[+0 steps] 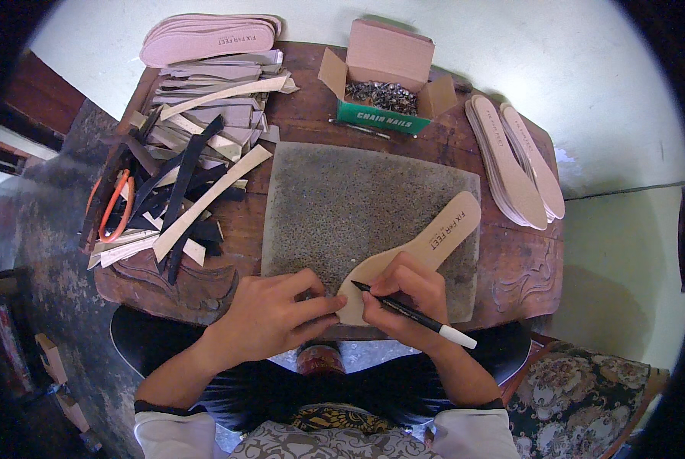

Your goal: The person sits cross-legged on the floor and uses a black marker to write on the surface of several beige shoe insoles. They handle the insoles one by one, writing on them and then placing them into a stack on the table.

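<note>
A beige insole [451,229] lies slantwise on a grey speckled slab [319,195], its narrow heel end pointing up and to the right. My right hand [415,294] is closed around a black marker pen [410,310] with a white end. The pen's dark tip rests on or just above the insole's wide end; the exact contact is too small to tell. At that wide end's left edge, my left hand [274,314] pinches the insole with bent fingers, some of them hidden underneath.
Beyond the slab stands an open box of nails [381,99]. Stacked insoles lie at the right [507,161] and far left [205,42]. Cut strips [205,107] and orange-handled scissors or pliers [118,206] crowd the left of the carved wooden table [522,268].
</note>
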Motion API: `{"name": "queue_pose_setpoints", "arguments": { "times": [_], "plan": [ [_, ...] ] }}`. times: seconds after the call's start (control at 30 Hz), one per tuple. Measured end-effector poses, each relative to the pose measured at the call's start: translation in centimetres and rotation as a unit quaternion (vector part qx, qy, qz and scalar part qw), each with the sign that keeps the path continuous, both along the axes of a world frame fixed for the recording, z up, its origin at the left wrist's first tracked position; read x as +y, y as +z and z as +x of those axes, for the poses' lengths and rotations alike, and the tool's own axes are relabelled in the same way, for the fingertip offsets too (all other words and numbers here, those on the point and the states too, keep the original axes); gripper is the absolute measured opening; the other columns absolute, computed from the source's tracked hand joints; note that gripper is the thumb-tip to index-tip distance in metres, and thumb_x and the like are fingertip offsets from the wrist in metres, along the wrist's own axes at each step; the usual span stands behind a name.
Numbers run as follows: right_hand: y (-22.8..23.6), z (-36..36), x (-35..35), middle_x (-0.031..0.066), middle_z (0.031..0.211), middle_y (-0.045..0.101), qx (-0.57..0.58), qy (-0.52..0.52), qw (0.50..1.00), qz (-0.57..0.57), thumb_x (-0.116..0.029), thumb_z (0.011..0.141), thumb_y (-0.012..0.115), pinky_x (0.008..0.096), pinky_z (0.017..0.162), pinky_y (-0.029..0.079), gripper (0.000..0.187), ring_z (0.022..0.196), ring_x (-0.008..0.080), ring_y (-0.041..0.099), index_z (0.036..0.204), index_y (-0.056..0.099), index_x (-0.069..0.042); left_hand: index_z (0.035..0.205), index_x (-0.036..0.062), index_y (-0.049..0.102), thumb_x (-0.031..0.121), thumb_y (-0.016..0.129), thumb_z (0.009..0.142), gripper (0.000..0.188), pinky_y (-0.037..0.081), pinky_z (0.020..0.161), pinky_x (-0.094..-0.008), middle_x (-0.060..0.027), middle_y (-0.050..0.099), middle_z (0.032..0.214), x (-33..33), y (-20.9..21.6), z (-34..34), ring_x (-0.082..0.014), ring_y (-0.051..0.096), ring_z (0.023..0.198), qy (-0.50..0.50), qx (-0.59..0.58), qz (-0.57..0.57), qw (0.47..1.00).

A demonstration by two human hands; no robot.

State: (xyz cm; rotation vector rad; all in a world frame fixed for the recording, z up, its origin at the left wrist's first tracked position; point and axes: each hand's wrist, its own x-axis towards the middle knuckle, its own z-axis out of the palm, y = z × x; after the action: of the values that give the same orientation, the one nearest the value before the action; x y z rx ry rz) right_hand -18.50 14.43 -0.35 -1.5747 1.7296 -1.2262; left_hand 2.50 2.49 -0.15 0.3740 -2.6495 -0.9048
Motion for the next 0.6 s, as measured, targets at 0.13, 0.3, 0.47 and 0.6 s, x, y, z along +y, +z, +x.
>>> {"name": "queue_pose_setpoints", "arguments": {
  "times": [0.13,0.3,0.47,0.6],
  "plan": [
    [-0.61,-0.32,-0.09,0.0099,0.077,0.065,-0.011,-0.018,0.999,-0.049,0.001,0.067,0.080,0.0314,0.061,0.052,0.021,0.069,0.0220,0.067,0.074,0.061,-0.004,0.110,0.0222,0.077,0.027,0.083,0.079,0.032,0.051,0.055,-0.0327,0.0020,0.060,0.088,0.01,-0.05,-0.03,-0.0160,0.065,0.069,0.001,0.003,-0.008,1.000],
    [-0.30,-0.41,-0.15,0.0103,0.076,0.066,0.011,-0.036,0.999,-0.028,0.000,0.067,0.080,0.0321,0.062,0.052,0.021,0.068,0.0220,0.066,0.074,0.060,-0.004,0.110,0.0217,0.077,0.027,0.083,0.079,0.032,0.052,0.055,-0.0327,0.0019,0.060,0.088,0.05,-0.23,0.13,-0.0159,0.065,0.069,-0.001,0.001,-0.005,1.000],
    [-0.17,-0.48,-0.24,0.0103,0.076,0.066,0.014,-0.028,0.999,-0.028,0.000,0.067,0.080,0.0326,0.062,0.052,0.021,0.068,0.0221,0.066,0.074,0.060,-0.004,0.108,0.0210,0.077,0.026,0.083,0.079,0.030,0.052,0.055,-0.0329,0.0015,0.060,0.088,0.07,-0.16,0.10,-0.0164,0.065,0.068,-0.002,-0.003,-0.001,1.000],
    [-0.26,-0.35,-0.21,0.0099,0.076,0.066,0.004,-0.030,0.999,-0.026,0.000,0.067,0.080,0.0329,0.062,0.052,0.021,0.068,0.0224,0.066,0.074,0.061,-0.004,0.107,0.0209,0.077,0.026,0.084,0.079,0.029,0.052,0.055,-0.0328,0.0017,0.060,0.087,0.06,-0.12,0.01,-0.0167,0.066,0.068,0.000,0.000,-0.002,1.000]
  ]
}}
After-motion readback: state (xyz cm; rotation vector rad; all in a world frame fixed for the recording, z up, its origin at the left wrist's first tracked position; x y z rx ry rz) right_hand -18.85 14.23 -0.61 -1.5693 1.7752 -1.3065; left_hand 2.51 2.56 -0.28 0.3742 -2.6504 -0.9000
